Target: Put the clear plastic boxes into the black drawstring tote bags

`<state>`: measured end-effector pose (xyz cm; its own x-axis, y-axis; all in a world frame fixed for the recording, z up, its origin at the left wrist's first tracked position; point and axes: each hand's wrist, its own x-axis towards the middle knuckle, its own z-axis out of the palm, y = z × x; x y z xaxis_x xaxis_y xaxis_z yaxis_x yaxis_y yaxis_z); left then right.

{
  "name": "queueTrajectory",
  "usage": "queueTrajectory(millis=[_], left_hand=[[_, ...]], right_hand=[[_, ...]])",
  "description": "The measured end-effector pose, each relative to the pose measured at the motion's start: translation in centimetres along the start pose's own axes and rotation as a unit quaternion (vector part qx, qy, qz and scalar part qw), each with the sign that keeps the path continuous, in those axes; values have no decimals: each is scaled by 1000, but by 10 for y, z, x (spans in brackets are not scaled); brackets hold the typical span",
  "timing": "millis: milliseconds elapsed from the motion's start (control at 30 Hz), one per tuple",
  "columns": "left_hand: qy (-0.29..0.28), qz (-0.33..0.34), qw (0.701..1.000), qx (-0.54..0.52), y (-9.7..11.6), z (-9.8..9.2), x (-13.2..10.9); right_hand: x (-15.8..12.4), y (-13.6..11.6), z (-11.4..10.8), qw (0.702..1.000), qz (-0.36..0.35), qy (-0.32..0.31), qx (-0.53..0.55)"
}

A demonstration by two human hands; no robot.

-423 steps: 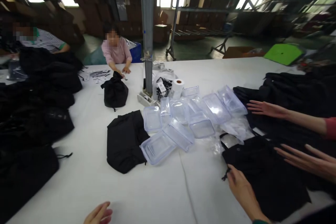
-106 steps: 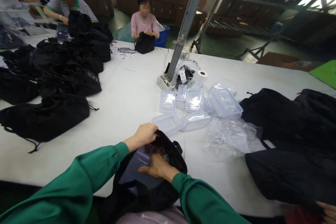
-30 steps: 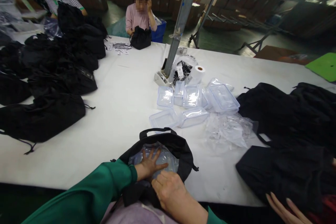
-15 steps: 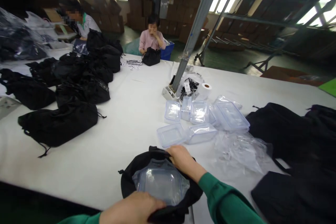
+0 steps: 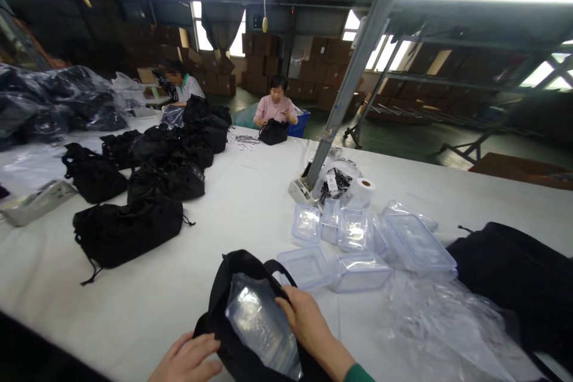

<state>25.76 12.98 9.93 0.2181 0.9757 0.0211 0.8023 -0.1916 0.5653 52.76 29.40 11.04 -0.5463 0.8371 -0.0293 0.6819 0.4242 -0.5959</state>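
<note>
A black drawstring bag [image 5: 219, 304] stands at the table's near edge with its mouth facing up. Inside it lies a clear plastic box [image 5: 262, 319] in shiny film. My right hand [image 5: 307, 319] grips the bag's right rim, thumb over the inner side. At the bag's left edge is my left hand [image 5: 190, 359], its fingers loosely apart against the black cloth. Just beyond the bag sit several clear plastic containers [image 5: 356, 230], and a clear lid-like tray [image 5: 307, 265] lies nearest to it.
Filled black bags [image 5: 129, 230] are grouped at the left. Clear plastic bags [image 5: 447, 322] and black cloth [image 5: 505, 268] lie at the right. A metal post [image 5: 344, 95] rises from the table beside a label roll [image 5: 363, 190]. A co-worker [image 5: 275, 107] handles a bag across the table.
The bag has turned and its mouth has shifted slightly left. My left hand has come off the front rim to the bag's left side. The view has tilted up.
</note>
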Motion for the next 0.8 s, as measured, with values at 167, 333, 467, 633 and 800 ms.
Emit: queueTrajectory(millis=[167,333,467,633,800], left_hand=[[85,-351,870,-336,43,22,-35],[34,-436,730,-526,74,52,1],[3,-448,801,-397,59,54,19],[-5,-312,854,-416,45,55,15],[-13,-260,888,-378,53,57,28]], right_hand=[[-2,2,7,998,-11,64,28],[-7,-15,19,993,18,80,87],[-21,-27,29,989,2,100,110],[-37,-36,31,980,12,78,184],[-45,-45,41,963,10,-19,267]])
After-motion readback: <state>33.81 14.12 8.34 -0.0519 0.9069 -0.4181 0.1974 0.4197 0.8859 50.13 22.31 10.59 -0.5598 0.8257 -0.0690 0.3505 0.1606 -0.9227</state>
